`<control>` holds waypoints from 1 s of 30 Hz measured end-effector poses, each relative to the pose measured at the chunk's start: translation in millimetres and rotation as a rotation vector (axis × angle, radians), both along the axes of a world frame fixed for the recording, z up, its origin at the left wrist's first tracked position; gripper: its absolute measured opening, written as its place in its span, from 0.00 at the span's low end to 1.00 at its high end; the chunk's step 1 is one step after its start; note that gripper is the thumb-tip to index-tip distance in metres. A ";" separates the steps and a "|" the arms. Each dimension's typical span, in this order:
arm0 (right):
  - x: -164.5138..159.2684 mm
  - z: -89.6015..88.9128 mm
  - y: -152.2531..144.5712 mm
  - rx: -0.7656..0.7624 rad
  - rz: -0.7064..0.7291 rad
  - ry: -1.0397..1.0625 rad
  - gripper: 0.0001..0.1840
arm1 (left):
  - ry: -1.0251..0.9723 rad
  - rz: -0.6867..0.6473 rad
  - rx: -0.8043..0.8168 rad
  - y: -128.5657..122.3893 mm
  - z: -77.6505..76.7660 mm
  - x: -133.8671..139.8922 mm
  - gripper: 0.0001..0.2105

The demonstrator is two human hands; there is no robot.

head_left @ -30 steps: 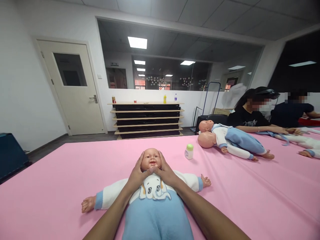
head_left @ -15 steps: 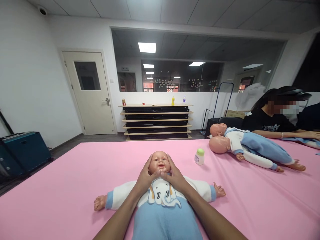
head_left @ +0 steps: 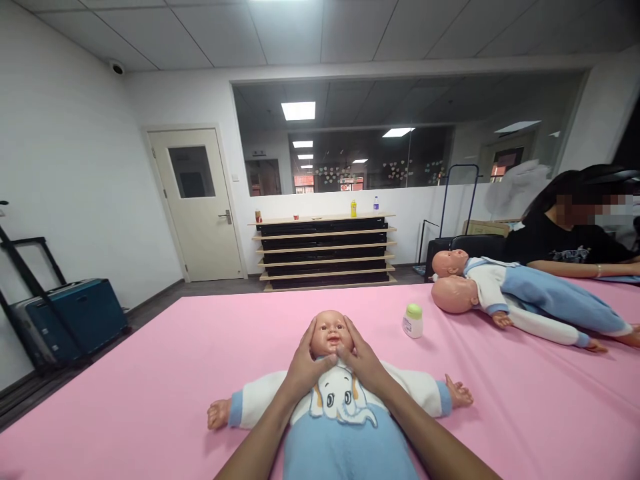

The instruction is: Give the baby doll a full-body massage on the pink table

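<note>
A baby doll [head_left: 345,447] lies on its back on the pink-covered table [head_left: 165,373], its arms spread wide. It wears a white and blue suit with an elephant on the chest. My left hand [head_left: 309,365] cups one side of the doll's head [head_left: 332,331], fingers along the cheek. Against the other side rests my right hand [head_left: 364,360], fingers curved around the cheek. Both thumbs come together beneath the chin and hide the neck. Beyond my right hand stands a small white bottle with a green cap [head_left: 413,321].
Two more dolls [head_left: 540,297] lie at the table's right, beside a person in black [head_left: 565,233]. Behind the table is a low stack of shelves [head_left: 325,250] with bottles on top. A teal suitcase [head_left: 80,310] stands on the floor at left.
The view has tilted up and turned slightly left, so everything appears farther right and a little lower. Both hands stay around the doll's head, with the thumbs near its chin.
</note>
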State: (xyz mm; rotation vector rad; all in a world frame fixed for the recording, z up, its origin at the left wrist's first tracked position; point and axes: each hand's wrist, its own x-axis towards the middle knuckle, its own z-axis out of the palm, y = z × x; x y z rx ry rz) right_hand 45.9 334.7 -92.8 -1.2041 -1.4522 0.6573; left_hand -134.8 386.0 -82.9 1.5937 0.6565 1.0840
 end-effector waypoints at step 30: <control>-0.8 -4.4 0.7 0.013 0.001 -0.001 0.46 | 0.039 0.020 0.001 4.7 -5.8 3.6 0.42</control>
